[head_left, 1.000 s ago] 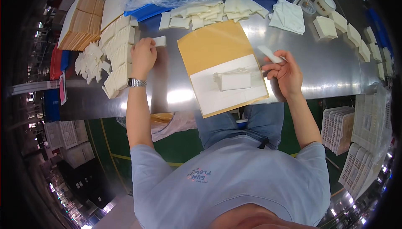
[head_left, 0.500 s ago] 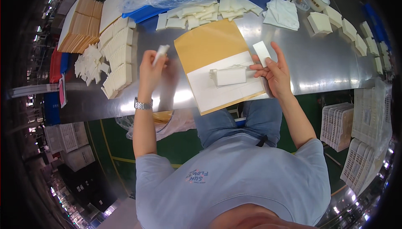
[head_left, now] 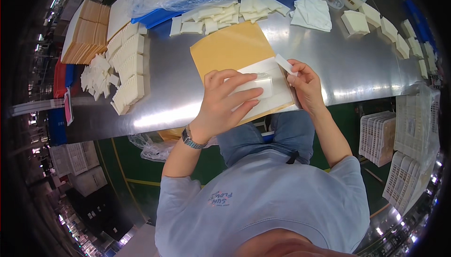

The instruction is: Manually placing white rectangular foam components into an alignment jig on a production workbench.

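Where left hand (head_left: 225,101) reached out to side stacks a second ago, now back at centre, fingers spread flat over small white block (head_left: 257,87) on brown card (head_left: 232,50). Right hand (head_left: 305,85) pinches white strip (head_left: 284,63) just beside, having brought it in from right. Pieces gathered, assembly looks imminent.

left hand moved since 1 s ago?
Yes. The left hand has come from the white stacks at the table's left across to the small white block on the brown sheet.
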Motion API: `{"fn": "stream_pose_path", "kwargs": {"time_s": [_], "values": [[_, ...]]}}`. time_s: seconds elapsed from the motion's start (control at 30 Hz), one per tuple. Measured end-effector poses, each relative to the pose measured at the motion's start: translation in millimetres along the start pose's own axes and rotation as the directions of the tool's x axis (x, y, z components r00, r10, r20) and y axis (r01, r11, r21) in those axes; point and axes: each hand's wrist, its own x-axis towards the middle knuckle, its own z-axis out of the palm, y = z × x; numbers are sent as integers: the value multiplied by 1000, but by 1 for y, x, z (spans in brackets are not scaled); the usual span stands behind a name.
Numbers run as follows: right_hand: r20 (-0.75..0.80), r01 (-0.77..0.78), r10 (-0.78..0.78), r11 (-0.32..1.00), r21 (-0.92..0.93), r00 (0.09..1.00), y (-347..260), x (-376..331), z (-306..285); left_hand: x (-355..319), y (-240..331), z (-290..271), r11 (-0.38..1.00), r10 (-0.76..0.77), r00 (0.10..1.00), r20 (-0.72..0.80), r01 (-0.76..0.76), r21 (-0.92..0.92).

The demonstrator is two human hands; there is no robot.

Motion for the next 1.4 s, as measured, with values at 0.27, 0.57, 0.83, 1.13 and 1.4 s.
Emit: {"fn": "stream_pose_path", "kwargs": {"time_s": [0.27,0.57,0.83,1.13,1.4], "values": [[-83,-99,107,990,96,991,-3,-1,-1,-5,-10,17,999,3,1000,16,-3,-41],[318,494,-379,713,-498,869,-22,-11,36,-26,-18,33,889,-263,963,-54,220,-401],[486,615,-377,460,-641,789,-23,-10,62,-30,-24,37,841,-300,954,-10,259,-475],[488,608,-363,447,-656,794,-21,-7,61,-30,-26,37,845,-286,958,8,256,-470],[512,637,-382,393,-663,769,-20,-4,61,-24,-26,33,880,-224,974,-23,192,-434]]}}
